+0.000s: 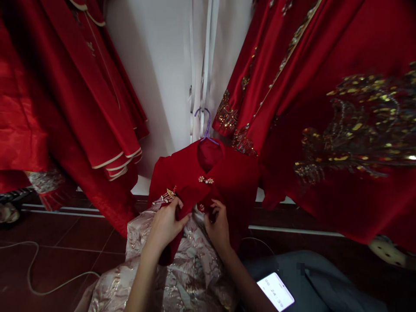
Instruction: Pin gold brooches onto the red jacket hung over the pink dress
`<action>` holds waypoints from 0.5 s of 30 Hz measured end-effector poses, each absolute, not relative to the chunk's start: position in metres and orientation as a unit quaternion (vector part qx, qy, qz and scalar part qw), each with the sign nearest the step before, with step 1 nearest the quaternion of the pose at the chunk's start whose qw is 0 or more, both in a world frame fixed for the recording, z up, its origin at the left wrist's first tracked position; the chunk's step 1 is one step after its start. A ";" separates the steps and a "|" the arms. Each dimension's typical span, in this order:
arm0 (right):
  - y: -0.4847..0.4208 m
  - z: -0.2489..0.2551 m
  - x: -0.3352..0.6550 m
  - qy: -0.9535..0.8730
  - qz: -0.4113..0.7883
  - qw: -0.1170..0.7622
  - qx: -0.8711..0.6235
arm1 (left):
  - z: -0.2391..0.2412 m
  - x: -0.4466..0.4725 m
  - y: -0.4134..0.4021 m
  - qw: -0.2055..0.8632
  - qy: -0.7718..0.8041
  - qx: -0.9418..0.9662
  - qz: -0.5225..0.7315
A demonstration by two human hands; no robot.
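A dark red jacket (pixel 237 177) hangs from a purple hanger (pixel 207 125) in front of me. My left hand (pixel 167 221) grips the jacket's left front flap, beside a beaded tassel ornament (pixel 167 196). My right hand (pixel 218 223) is closed at the other front edge, its fingers bent by a small beaded fastening (pixel 202 207). Above both hands, a pearl-and-gold clasp (pixel 206 180) sits across the upper front. Shiny pink-beige patterned fabric (pixel 191 268) shows between and below the hands.
Red garments with pale piping (pixel 107 86) hang at the left. On the right hang red garments with gold sequin embroidery (pixel 360 125). A lit phone (pixel 276 291) rests on grey-blue cloth (pixel 318 277) at lower right. A white cable (pixel 30 268) crosses the dark tiled floor.
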State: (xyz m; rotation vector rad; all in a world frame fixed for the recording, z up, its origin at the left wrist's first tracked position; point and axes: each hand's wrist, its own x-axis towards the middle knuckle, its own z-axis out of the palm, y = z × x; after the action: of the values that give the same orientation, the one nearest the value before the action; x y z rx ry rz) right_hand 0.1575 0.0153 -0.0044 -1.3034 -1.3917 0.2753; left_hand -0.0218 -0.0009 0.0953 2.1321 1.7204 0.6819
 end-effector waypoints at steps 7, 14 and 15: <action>-0.001 0.029 0.181 -0.534 0.385 0.582 -0.477 | 0.107 -0.027 -0.022 0.143 0.610 0.766 0.144; -0.035 0.078 0.174 -0.552 0.484 0.535 -0.419 | 0.100 0.027 -0.004 0.154 0.477 0.838 0.214; -0.036 0.083 0.170 -0.570 0.465 0.540 -0.408 | 0.090 0.037 0.003 0.181 0.458 0.839 0.232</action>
State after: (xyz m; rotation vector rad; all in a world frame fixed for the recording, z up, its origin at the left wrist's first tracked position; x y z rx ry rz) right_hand 0.1705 -0.0359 0.0831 -0.9696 -1.3560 1.1052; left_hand 0.0373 0.0032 0.0902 2.3693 1.2946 0.6554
